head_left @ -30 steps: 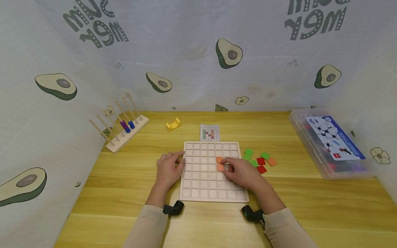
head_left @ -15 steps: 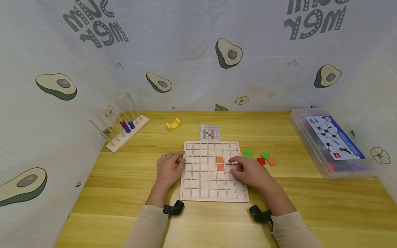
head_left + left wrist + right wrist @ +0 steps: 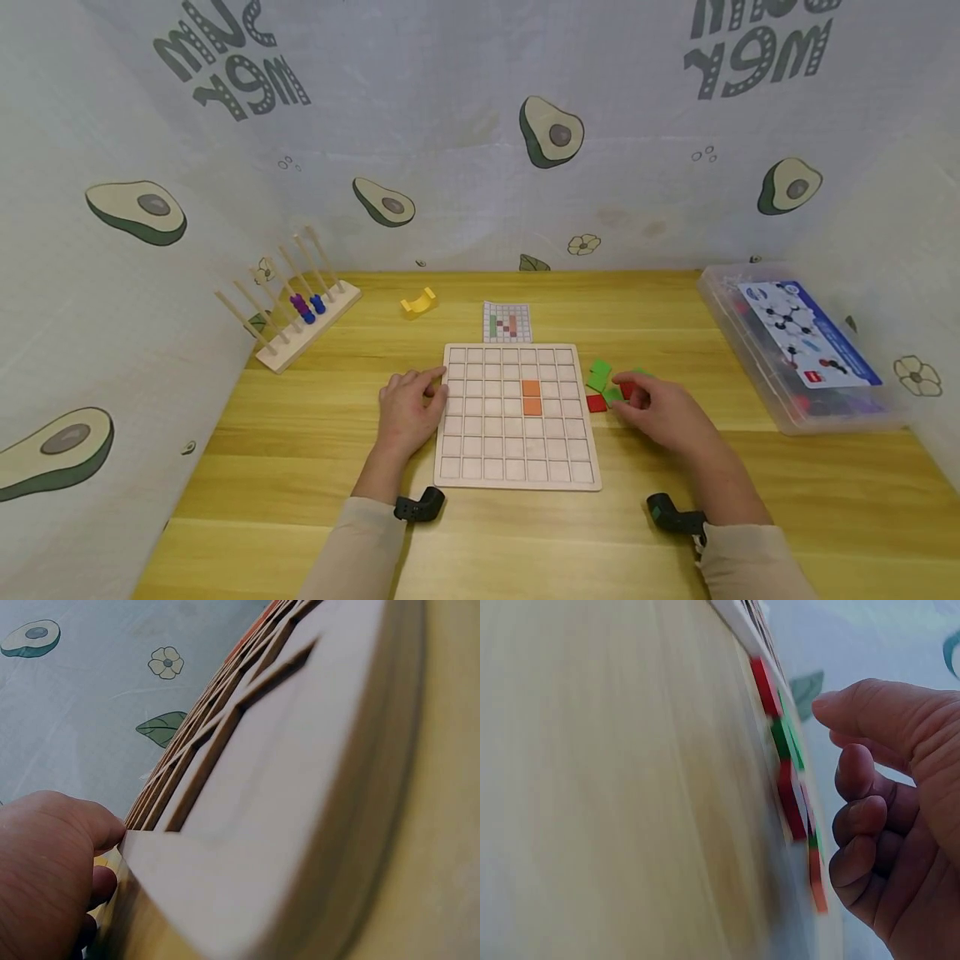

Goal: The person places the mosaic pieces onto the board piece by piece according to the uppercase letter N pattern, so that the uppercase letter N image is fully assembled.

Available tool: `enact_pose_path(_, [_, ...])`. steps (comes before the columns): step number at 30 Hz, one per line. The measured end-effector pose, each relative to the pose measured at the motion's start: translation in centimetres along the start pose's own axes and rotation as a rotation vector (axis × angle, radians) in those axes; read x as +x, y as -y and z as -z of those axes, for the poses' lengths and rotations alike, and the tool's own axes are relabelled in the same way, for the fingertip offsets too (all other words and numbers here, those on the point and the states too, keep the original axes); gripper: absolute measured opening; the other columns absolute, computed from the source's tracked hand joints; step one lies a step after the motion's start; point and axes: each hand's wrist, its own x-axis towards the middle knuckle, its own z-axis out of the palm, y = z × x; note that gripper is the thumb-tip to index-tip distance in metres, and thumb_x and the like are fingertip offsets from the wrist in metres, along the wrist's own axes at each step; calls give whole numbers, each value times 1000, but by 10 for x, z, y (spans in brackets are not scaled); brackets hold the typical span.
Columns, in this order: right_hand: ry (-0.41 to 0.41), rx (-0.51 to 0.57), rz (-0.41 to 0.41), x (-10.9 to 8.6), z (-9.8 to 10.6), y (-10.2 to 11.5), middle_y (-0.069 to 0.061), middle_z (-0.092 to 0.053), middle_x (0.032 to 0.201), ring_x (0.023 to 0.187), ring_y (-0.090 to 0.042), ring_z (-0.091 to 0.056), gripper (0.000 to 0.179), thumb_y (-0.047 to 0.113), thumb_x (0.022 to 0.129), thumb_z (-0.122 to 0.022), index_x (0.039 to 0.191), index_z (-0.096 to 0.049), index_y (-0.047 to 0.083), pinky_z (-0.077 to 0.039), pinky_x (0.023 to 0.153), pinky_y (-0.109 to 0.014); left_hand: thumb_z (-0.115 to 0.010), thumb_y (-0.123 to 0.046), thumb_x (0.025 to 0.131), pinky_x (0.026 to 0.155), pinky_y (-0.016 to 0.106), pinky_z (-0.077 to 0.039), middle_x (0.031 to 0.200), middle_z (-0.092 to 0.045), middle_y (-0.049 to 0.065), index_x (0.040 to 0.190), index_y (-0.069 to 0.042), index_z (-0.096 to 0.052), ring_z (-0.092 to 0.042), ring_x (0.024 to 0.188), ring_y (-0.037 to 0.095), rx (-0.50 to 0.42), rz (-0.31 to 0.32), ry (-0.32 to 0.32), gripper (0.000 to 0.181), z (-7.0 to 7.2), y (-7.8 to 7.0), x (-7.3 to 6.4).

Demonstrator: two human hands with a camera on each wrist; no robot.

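Note:
A pale wooden grid board (image 3: 495,450) lies on the table. Two orange tiles (image 3: 532,406) sit in neighbouring squares of one column. My left hand (image 3: 408,410) rests at the board's left side, its fingertips touching the edge; in the left wrist view that hand (image 3: 52,862) meets the board's rim (image 3: 161,900). My right hand (image 3: 663,408) hovers over the loose tiles right of the board, thumb and index finger apart. Near it lie green tiles (image 3: 597,381) and a red tile (image 3: 596,403). In the right wrist view nothing shows between the fingers of this hand (image 3: 900,780).
Behind the board lies a printed grid card (image 3: 507,322). A peg rack (image 3: 300,327) with beads stands back left, near a yellow curved block (image 3: 418,302). A clear plastic case (image 3: 802,350) lies on the right. Patterned cloth (image 3: 465,167) encloses the table.
My right hand has left the orange tiles and moved right, off the board, to the loose tiles. A red tile beside the board has come into sight. My left hand stays put.

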Motion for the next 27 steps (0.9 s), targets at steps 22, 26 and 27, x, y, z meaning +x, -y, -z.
enact_pose_path(22, [-64, 4, -201, -11, 20, -47, -9, -60, 89, 76, -22, -51, 56, 37, 96, -69, 136, -54, 1, -39, 63, -32, -65, -30, 98, 83, 39, -32, 86, -64, 0, 129, -18, -72, -50, 87, 22, 9, 0, 0, 34, 0, -1, -2])
enact_pose_path(26, [-59, 19, -241, -11, 20, -49, -11, -59, 91, 77, -23, -51, 58, 41, 97, -67, 137, -54, 1, -40, 63, -32, -65, -30, 98, 84, 40, -32, 86, -64, 0, 129, -18, -72, -50, 88, 22, 9, 2, 0, 34, -1, 0, -2])
enact_pose_path(27, [-60, 19, -246, -11, 20, -49, -11, -60, 91, 77, -23, -51, 58, 41, 97, -67, 136, -54, 1, -40, 63, -32, -65, -30, 98, 84, 40, -32, 86, -64, 0, 129, -18, -72, -50, 88, 22, 9, 2, 0, 34, -1, 0, -2])
